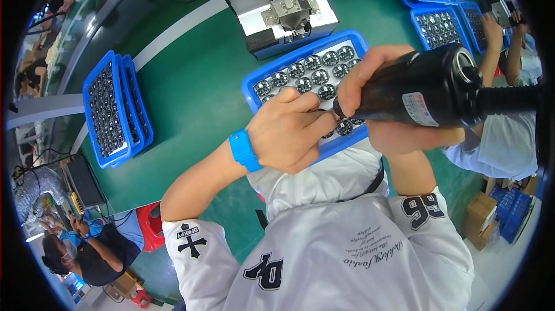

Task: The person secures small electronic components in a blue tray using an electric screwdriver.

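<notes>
Clenches a black power tool in the right grip, aimed leftward. Curls the left grip, knuckles up, just beside the tool's front end; cannot tell whether pinching anything. Holds both over round shiny parts in a blue tray on the green bench.

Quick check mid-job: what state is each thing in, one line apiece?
Left hand: fingers bent at the tool's tip; grip hidden
Right hand: wrapped around the tool
Black power tool: held, tip over the tray; running or not, cannot tell
Near blue tray: on the table, loaded with round parts
Left trays: stacked, top one loaded
Blue wristband: worn on left wrist
</notes>
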A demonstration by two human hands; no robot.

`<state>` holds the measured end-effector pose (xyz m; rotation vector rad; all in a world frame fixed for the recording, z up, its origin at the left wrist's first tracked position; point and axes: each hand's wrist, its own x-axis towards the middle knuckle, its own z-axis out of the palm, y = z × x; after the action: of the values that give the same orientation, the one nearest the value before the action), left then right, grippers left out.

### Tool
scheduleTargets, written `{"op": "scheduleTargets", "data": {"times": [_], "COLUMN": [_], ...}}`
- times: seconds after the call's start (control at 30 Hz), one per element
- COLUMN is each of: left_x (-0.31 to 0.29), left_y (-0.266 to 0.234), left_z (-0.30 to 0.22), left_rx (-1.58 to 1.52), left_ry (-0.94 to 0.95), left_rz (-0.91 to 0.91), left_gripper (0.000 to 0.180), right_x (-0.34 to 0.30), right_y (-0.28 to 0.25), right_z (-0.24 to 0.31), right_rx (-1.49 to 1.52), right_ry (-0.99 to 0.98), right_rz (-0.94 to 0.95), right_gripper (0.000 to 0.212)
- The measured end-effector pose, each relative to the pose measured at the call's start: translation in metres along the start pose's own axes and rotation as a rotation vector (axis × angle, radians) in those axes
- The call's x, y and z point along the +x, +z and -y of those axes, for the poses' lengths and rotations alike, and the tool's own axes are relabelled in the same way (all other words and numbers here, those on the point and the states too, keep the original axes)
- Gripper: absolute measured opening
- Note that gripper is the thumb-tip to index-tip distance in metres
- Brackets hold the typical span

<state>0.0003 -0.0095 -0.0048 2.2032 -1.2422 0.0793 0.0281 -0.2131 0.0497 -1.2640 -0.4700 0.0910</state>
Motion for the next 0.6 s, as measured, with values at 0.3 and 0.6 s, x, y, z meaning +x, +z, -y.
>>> {"op": "scheduleTargets", "data": {"times": [0.3, 0.6], "left_x": [-0.003, -0.002], "left_y": [0.005, 0.006], "left_z": [-0.001, -0.001], "left_rx": [0.064, 0.081], "left_ry": [0.007, 0.044], "left_rz": [-0.058, -0.130], "left_gripper": [0.047, 0.037], "right_x": [0.015, 0.102], "right_y": [0.010, 0.028], "right_z": [0.019, 0.049], "right_rx": [-0.162, 0.080], "right_ry": [0.143, -0.248], "right_rz": [-0.038, -0.076], "right_gripper": [0.124, 0.099]}}
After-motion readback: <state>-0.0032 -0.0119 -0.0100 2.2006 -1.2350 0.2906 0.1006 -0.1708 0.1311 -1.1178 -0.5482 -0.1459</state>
